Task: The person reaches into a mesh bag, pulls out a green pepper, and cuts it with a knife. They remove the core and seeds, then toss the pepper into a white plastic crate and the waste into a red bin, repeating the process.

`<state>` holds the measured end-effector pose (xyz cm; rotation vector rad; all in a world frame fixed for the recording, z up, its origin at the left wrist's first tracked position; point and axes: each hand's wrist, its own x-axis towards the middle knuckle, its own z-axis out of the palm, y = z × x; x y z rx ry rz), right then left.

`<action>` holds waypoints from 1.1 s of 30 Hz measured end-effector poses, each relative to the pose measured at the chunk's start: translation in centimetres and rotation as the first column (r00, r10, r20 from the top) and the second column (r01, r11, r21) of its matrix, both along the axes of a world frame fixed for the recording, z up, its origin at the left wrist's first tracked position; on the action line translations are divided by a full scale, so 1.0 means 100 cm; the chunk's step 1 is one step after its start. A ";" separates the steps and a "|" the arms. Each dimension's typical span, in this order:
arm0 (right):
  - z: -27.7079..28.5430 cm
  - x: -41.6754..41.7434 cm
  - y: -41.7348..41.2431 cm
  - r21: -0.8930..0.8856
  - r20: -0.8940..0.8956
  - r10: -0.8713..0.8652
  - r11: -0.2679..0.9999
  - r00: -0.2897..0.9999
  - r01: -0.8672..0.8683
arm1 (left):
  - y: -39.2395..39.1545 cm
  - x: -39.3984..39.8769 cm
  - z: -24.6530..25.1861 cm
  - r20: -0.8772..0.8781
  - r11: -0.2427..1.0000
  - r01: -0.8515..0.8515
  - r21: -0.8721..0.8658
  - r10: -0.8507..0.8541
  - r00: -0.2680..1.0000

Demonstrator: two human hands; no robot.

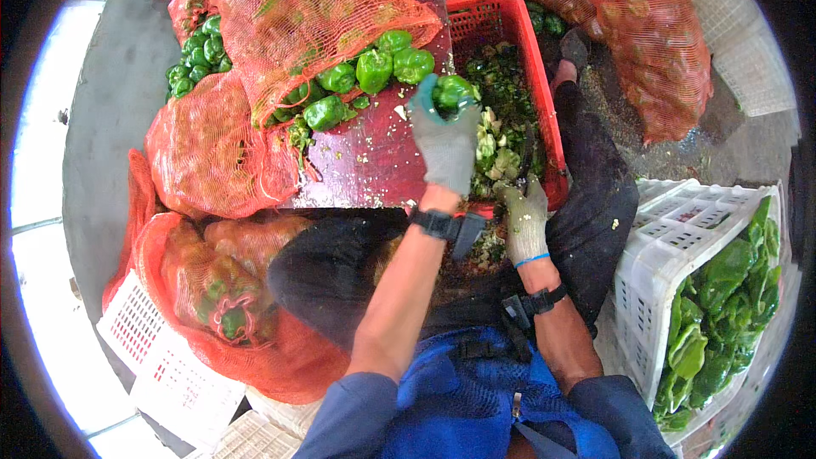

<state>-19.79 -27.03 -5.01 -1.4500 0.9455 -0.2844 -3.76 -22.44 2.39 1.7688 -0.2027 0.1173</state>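
Observation:
In my gloved left hand [444,131] is a whole green bell pepper [454,94], held above the right edge of a red board [366,159]. My right hand [526,217], also gloved, is closed around a dark, narrow tool [528,150], perhaps a knife; its kind is not clear. That hand is at the near end of a red plastic crate [545,86], which holds green scraps and pale pepper cores [503,156]. Several whole green bell peppers [374,70] lie at the mouth of an orange mesh sack [312,6] on the board.
More filled mesh sacks stand at the left [213,146] and the upper right [644,32]. At my right is a white plastic crate [663,248] of cut green peppers [720,319]. A white crate [172,382] is at the lower left. Small seeds and bits are scattered on the board.

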 end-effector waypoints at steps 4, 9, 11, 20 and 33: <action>0.026 0.004 0.006 0.213 0.095 0.022 0.976 0.995 -0.042 | 0.071 -0.004 0.020 -0.006 0.999 -0.036 0.009 0.036 0.999; 0.058 0.005 0.010 -0.007 0.040 0.398 0.918 0.917 -0.398 | 0.152 -0.004 -0.008 -0.040 0.981 -0.028 0.194 0.037 0.999; 0.065 0.012 0.021 -0.251 0.099 0.415 0.890 0.904 -0.381 | 0.168 -0.006 -0.025 -0.059 0.929 -0.074 0.363 0.103 0.993; 0.087 0.072 0.053 -0.479 -0.014 0.635 0.674 0.773 -0.562 | 0.173 -0.014 -0.043 0.050 0.964 -0.128 0.235 0.119 0.992; 0.065 0.107 0.083 -0.650 -0.209 0.712 0.411 0.670 -0.639 | 0.176 -0.017 -0.041 0.168 0.863 -0.242 0.444 0.185 0.968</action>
